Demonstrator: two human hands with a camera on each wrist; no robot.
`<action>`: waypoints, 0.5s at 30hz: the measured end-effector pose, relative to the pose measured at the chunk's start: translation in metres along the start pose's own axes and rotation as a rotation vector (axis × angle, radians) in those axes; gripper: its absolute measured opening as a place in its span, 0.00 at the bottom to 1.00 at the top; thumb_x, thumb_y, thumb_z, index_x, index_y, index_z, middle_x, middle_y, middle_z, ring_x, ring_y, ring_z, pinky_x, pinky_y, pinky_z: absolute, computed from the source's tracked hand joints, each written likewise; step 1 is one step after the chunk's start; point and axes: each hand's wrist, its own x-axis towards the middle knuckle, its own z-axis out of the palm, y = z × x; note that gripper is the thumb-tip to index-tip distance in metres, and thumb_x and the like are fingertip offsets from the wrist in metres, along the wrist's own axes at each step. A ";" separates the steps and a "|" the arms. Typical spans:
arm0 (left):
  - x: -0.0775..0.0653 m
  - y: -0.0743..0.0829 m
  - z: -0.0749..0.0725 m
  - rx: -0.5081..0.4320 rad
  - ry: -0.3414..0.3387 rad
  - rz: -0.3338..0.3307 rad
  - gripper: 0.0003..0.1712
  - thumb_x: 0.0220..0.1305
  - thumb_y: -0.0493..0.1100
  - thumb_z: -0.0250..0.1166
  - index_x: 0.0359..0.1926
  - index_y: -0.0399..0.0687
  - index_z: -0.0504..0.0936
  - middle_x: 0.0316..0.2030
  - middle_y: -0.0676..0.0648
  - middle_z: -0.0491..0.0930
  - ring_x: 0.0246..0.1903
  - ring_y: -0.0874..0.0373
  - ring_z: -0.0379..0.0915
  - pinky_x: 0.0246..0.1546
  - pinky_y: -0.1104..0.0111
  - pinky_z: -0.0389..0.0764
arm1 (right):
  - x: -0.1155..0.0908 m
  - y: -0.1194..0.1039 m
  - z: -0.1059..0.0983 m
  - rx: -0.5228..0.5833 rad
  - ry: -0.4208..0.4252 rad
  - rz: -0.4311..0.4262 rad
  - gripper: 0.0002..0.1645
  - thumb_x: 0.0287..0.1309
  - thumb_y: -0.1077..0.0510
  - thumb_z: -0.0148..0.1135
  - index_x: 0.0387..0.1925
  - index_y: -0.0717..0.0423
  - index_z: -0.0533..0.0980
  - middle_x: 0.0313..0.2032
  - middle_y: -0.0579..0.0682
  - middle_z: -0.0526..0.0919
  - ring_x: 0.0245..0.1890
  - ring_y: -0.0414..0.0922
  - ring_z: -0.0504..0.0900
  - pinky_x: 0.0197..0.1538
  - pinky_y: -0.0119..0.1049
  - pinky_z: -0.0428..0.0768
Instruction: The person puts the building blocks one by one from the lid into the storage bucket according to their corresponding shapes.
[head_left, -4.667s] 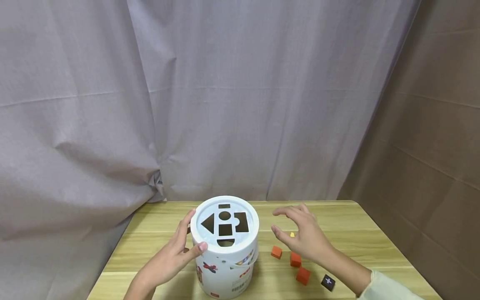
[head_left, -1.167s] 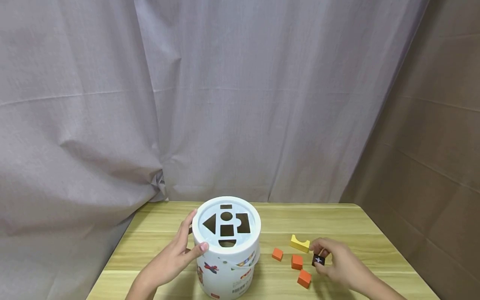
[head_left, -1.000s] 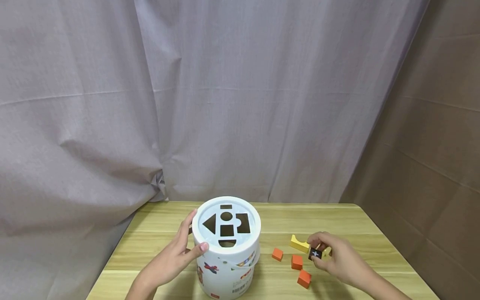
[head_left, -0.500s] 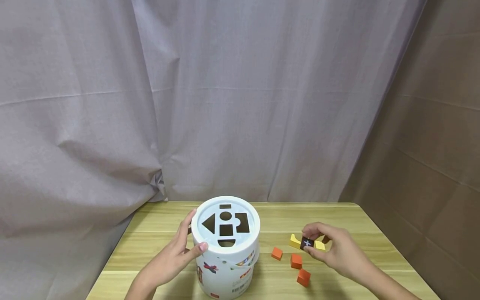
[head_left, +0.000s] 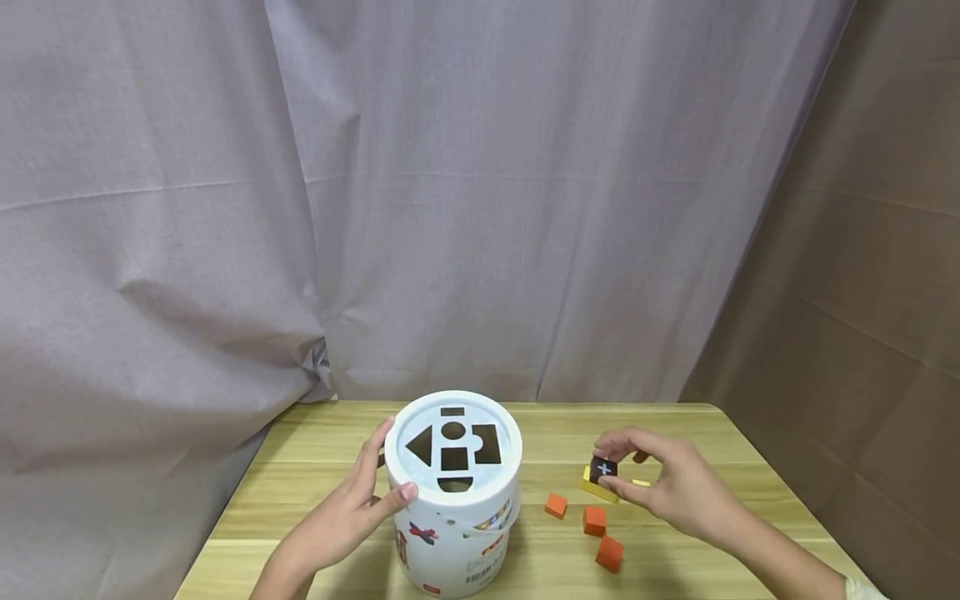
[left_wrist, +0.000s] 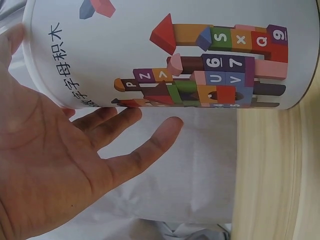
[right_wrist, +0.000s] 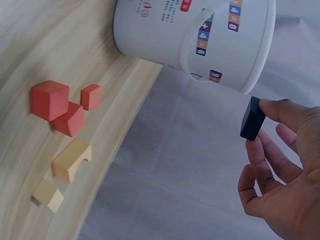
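Observation:
A white bucket [head_left: 450, 542] with a lid [head_left: 420, 487] stands upright on the table; the lid has cut-out holes, among them a triangle, a circle and a square. My left hand [head_left: 337, 521] holds its rim from the left, thumb on the lid's edge and fingers along the side. In the left wrist view, one finger [left_wrist: 145, 155] stretches away from the wall. My right hand [head_left: 686, 492] pinches a black block [head_left: 603, 469] with a white plus sign between thumb and fingertips. That block is raised above the table, in front of a yellow arch block [head_left: 597, 487] in the head view.
Several small blocks lie right of the bucket: a small orange block [head_left: 556, 505], two larger red-orange blocks, one of them [head_left: 610, 553] nearest me, and a second yellow block [right_wrist: 48, 195] beside the arch. The bucket's handle [head_left: 513, 517] hangs at its right. Grey curtains [head_left: 480, 208] close off the back.
My right hand, empty at first, has picked up the black block from the right of the table and carried it up and leftward past the yellow arch block. The left hand stays on the bucket.

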 end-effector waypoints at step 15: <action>0.000 0.001 -0.001 0.000 -0.007 -0.006 0.57 0.81 0.55 0.66 0.91 0.70 0.35 0.89 0.35 0.47 0.83 0.32 0.56 0.62 0.43 0.87 | 0.023 -0.014 0.000 0.022 -0.023 -0.019 0.27 0.50 0.65 0.89 0.49 0.42 0.87 0.44 0.35 0.93 0.41 0.34 0.88 0.48 0.27 0.83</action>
